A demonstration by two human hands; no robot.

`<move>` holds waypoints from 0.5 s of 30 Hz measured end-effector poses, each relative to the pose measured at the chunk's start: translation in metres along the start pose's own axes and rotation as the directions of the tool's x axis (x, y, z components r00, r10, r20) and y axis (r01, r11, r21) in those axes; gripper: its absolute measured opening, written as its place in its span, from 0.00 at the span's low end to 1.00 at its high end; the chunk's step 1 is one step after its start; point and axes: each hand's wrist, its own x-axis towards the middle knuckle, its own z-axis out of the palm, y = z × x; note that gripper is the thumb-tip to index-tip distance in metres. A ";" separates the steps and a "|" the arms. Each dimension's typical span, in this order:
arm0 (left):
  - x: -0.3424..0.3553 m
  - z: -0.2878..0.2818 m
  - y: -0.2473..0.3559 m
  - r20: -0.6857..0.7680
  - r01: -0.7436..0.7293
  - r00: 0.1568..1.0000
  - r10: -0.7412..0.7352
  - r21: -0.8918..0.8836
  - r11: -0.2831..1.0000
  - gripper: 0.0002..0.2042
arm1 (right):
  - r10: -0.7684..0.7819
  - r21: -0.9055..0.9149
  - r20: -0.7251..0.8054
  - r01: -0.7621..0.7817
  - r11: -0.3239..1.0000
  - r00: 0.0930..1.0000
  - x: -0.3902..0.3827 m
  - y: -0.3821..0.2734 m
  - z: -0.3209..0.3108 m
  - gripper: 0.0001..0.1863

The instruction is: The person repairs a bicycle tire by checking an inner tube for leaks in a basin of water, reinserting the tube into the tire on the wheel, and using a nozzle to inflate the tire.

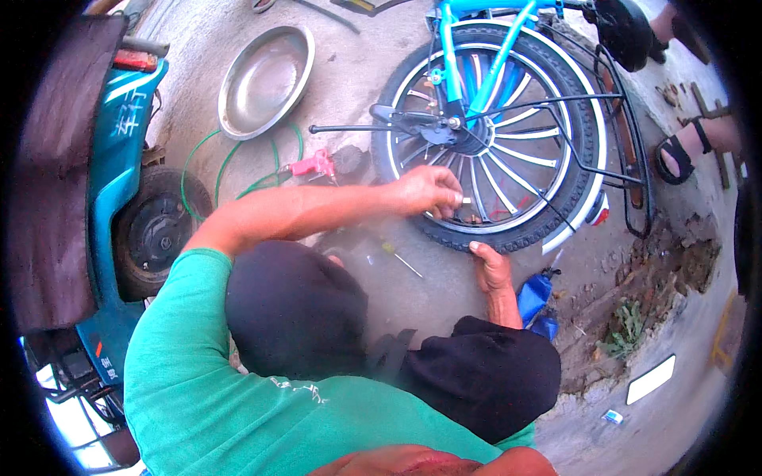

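Blue paint covers the frame [450, 55] of a bike lying on the ground, and its spoked wheel [470, 141] is in front of the person, beyond the knees. The left hand [429, 192] is over the wheel's near left part, fingers curled in together; a small pale bit shows at their tips, but I cannot tell whether it is gripped. The right hand [492, 268] has its thumb against the near edge of the tyre [512, 240], with the other fingers folded; whether they clamp the tyre, I cannot tell.

Between the knees and the wheel lies a screwdriver [408, 264]. A blue bag [535, 298] is just beside the right forearm. To the left, a pink tool [315, 164] sits near a looped green hose [184, 176], with a metal basin [266, 83] above them. A teal vehicle [119, 190] stands farther left. At the far right is another person's sandalled foot [676, 160].
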 end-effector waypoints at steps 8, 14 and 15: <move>0.001 0.010 -0.029 0.183 -0.468 0.803 0.567 0.783 0.410 0.18 | -0.023 0.011 0.034 0.022 1.000 0.999 -0.002 -0.001 0.005 0.37; -0.006 0.007 -0.031 0.130 -0.426 0.875 0.466 0.663 0.615 0.17 | -0.012 -0.021 0.032 0.013 1.000 0.999 0.004 0.008 -0.001 0.39; -0.007 0.005 -0.024 0.086 -0.341 0.931 0.355 0.556 0.758 0.17 | -0.011 -0.015 0.029 0.011 1.000 1.000 0.003 0.008 -0.002 0.40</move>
